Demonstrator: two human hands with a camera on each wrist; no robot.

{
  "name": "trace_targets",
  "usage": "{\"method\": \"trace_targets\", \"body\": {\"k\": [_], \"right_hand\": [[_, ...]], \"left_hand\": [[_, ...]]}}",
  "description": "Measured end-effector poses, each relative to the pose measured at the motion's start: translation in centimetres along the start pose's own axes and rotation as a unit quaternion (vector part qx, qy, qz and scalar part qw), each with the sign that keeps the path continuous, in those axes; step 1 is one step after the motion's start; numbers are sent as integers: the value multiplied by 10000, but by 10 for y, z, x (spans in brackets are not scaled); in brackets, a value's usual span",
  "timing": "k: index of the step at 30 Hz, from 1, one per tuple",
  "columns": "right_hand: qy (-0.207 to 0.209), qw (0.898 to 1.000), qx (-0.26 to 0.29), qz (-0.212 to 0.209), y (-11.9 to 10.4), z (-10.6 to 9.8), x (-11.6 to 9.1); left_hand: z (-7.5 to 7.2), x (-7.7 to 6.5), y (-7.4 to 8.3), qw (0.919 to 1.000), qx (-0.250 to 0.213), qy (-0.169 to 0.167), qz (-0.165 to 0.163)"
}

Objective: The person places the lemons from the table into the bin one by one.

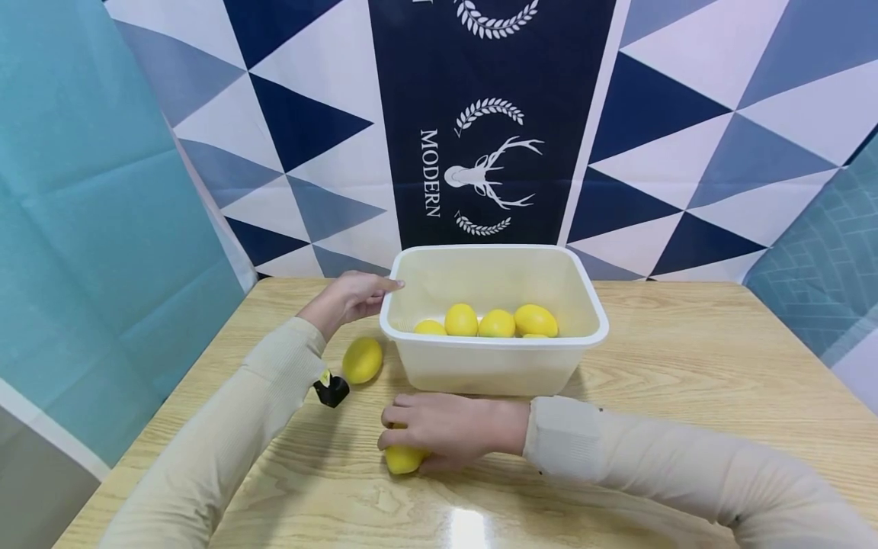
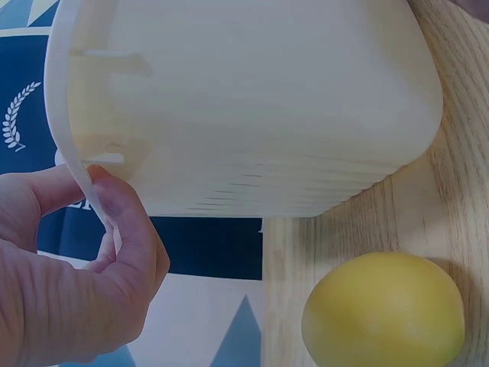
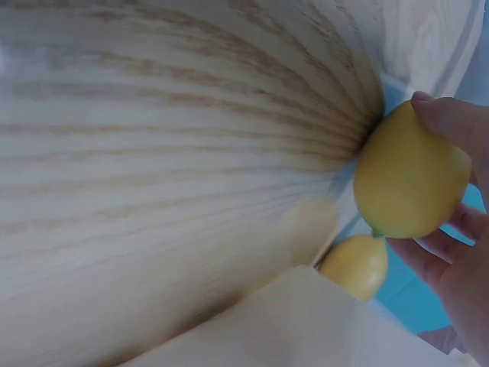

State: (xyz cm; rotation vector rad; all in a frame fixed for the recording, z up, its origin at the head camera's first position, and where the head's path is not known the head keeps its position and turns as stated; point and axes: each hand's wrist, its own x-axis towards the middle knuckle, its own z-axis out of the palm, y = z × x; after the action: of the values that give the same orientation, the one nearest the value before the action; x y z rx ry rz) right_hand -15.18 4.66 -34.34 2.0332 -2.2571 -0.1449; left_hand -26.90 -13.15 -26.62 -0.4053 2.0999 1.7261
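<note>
A white plastic bin (image 1: 494, 368) stands on the table, with several yellow lemons (image 1: 461, 320) inside. My left hand (image 1: 353, 297) grips the bin's left rim, and the left wrist view shows thumb and fingers (image 2: 134, 229) pinching that edge. In front of the bin, my right hand (image 1: 446, 427) holds a lemon (image 1: 405, 460) low over the table; whether it touches the wood I cannot tell. The right wrist view has this lemon (image 3: 411, 172) between thumb and fingers. Another lemon (image 1: 362, 360) lies loose to the bin's left, below my left hand.
The wooden table (image 1: 700, 358) extends to both sides of the bin. Behind it hangs a patterned cloth (image 1: 315, 152) close to the bin's back. A teal cloth (image 1: 103, 191) hangs at the left. A small black object (image 1: 332, 390) shows beside my left sleeve.
</note>
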Motion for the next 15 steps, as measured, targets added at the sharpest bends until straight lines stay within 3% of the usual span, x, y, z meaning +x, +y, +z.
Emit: {"method": "trace_targets", "body": {"k": [15], "right_hand": [[-203,9995,196,-124,-6,7,-5]], "left_hand": [[0,0,1,10000,11,-10,-2]]}}
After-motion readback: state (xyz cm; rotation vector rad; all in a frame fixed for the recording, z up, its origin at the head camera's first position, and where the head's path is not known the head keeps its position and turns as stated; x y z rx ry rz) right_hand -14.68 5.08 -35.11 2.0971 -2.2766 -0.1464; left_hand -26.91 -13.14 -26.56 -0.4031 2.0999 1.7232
